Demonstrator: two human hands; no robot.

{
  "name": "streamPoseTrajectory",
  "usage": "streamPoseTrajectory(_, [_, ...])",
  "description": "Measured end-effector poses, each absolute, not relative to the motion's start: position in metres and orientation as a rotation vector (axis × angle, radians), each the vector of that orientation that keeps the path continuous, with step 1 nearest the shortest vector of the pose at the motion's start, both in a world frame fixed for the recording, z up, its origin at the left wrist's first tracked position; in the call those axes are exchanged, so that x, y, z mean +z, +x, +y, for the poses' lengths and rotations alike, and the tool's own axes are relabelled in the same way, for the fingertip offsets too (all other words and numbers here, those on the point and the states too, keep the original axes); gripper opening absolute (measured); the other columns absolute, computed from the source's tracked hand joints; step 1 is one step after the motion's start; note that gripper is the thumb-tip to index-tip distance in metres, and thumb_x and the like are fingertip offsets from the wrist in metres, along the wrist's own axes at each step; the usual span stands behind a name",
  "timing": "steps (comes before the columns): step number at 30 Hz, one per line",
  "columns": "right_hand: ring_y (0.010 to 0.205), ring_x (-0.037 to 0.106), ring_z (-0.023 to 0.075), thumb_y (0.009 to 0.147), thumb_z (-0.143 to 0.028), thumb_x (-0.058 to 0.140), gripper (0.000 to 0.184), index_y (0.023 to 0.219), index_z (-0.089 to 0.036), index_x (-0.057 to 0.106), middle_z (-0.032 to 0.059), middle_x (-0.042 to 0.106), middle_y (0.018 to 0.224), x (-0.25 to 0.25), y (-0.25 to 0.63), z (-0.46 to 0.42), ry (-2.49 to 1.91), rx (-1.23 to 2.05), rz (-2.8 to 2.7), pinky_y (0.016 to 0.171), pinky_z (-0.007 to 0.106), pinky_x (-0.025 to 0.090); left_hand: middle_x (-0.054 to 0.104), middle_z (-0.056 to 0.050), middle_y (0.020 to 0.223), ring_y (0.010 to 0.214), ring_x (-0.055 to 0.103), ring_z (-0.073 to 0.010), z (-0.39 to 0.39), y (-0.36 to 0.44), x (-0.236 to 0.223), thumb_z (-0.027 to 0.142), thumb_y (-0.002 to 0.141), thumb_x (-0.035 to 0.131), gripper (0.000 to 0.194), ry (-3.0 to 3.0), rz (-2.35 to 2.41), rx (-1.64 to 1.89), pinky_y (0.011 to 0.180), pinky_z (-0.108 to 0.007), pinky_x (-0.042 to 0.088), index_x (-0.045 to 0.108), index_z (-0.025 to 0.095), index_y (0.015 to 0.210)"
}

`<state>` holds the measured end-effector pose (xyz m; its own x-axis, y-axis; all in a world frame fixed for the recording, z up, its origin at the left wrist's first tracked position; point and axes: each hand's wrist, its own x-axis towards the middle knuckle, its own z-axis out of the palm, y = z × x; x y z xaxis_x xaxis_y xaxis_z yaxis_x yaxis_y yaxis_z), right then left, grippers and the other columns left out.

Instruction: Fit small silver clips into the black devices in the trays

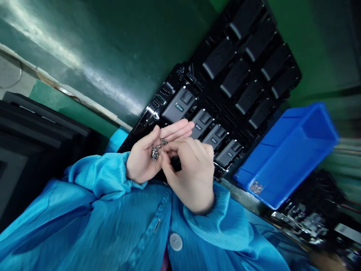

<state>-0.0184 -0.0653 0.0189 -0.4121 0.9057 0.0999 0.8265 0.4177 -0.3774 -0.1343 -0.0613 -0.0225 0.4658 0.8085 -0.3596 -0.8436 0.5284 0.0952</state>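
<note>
My left hand is turned palm up with its fingers stretched out, and a small heap of shiny metal screws lies in its palm. Over that palm my right hand is closed in a pinch, thumb and forefinger at the edge of the heap. Whatever is between those fingertips is too small to make out. Just beyond the hands lies a black tray holding a row of grey Riton-marked cases. The left fingers partly cover the row.
Further rows of black cases fill the tray's far part. A blue bin stands to the right, with small metal pieces in its near corner. Stacked black trays are at left. Blurred metal parts lie at lower right.
</note>
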Motion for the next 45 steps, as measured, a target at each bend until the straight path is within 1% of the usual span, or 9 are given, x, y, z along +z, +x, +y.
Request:
streamPoseTrajectory(4, [0.079,0.052,0.0170,0.095,-0.019,0.055,0.013,0.084,-0.019,0.062,0.0015,0.064,0.082,0.022,-0.016,-0.060,-1.310,0.422,-2.454,0.071,0.033,0.036,0.051,-0.012,0.147,0.141,0.042,-0.0188,-0.059,-0.135,-0.017,0.039,0.105,0.018,0.061,-0.144,0.411,0.947,0.119,-0.029,0.029,0.041,0.003,0.147])
streamPoseTrajectory(10, [0.085,0.053,0.0192,0.096,-0.019,0.054,0.014,0.087,-0.019,0.065,0.0022,0.065,0.085,0.024,-0.013,-0.052,-1.203,0.429,-2.621,0.077,0.035,0.035,0.059,-0.008,0.141,0.134,0.051,-0.0202,-0.056,-0.136,-0.011,0.042,0.104,0.019,0.058,-0.231,0.461,0.772,0.112,-0.031,0.041,0.046,0.014,0.147])
streamPoseTrajectory(16, [0.088,0.052,0.0216,0.097,-0.021,0.052,0.017,0.086,-0.019,0.065,0.0039,0.067,0.090,0.027,-0.013,-0.048,-1.157,0.284,-2.816,0.080,0.037,0.035,0.069,-0.008,0.123,0.111,0.067,-0.0160,-0.052,-0.135,-0.008,0.041,0.105,0.020,0.055,-0.328,0.570,0.710,0.084,-0.022,0.056,0.051,0.017,0.143])
streamPoseTrajectory(19, [0.087,0.051,0.0221,0.096,-0.021,0.054,0.016,0.083,-0.019,0.064,0.0043,0.067,0.089,0.027,-0.015,-0.048,-1.148,0.209,-2.870,0.079,0.037,0.034,0.072,-0.008,0.114,0.101,0.070,-0.0132,-0.051,-0.134,-0.006,0.040,0.105,0.020,0.054,-0.380,0.609,0.699,0.064,-0.015,0.053,0.055,0.017,0.140])
streamPoseTrajectory(23, [0.084,0.051,0.0211,0.094,-0.018,0.054,0.016,0.081,-0.019,0.062,0.0036,0.066,0.086,0.026,-0.015,-0.049,-1.177,0.254,-2.828,0.078,0.037,0.034,0.072,-0.009,0.114,0.096,0.071,-0.0125,-0.051,-0.136,-0.006,0.040,0.105,0.020,0.054,-0.370,0.594,0.710,0.053,-0.014,0.049,0.056,0.016,0.138])
streamPoseTrajectory(25, [0.084,0.051,0.0202,0.094,-0.017,0.053,0.015,0.081,-0.019,0.061,0.0029,0.065,0.085,0.025,-0.014,-0.049,-1.181,0.322,-2.769,0.079,0.037,0.035,0.071,-0.009,0.118,0.097,0.071,-0.0134,-0.051,-0.137,-0.008,0.040,0.105,0.018,0.056,-0.341,0.579,0.714,0.057,-0.016,0.051,0.054,0.015,0.139])
streamPoseTrajectory(28, [0.085,0.052,0.0196,0.094,-0.016,0.053,0.014,0.083,-0.018,0.061,0.0024,0.065,0.086,0.024,-0.013,-0.049,-1.181,0.404,-2.687,0.079,0.036,0.036,0.070,-0.009,0.122,0.106,0.069,-0.0165,-0.052,-0.137,-0.010,0.040,0.105,0.017,0.056,-0.310,0.547,0.733,0.079,-0.023,0.056,0.052,0.016,0.142])
streamPoseTrajectory(33, [0.085,0.054,0.0195,0.093,-0.015,0.053,0.013,0.083,-0.018,0.061,0.0036,0.066,0.088,0.024,-0.010,-0.050,-1.213,0.469,-2.630,0.080,0.036,0.038,0.068,-0.008,0.127,0.122,0.061,-0.0199,-0.052,-0.137,-0.011,0.043,0.104,0.016,0.058,-0.268,0.533,0.741,0.105,-0.032,0.047,0.049,0.017,0.145])
streamPoseTrajectory(45, [0.086,0.060,0.0193,0.087,-0.011,0.057,0.011,0.081,-0.019,0.059,0.0024,0.067,0.085,0.027,-0.007,-0.052,-1.259,0.503,-2.528,0.079,0.037,0.040,0.059,-0.010,0.140,0.133,0.052,-0.0212,-0.055,-0.137,-0.013,0.044,0.104,0.016,0.062,-0.205,0.479,0.781,0.115,-0.031,0.038,0.053,0.012,0.142])
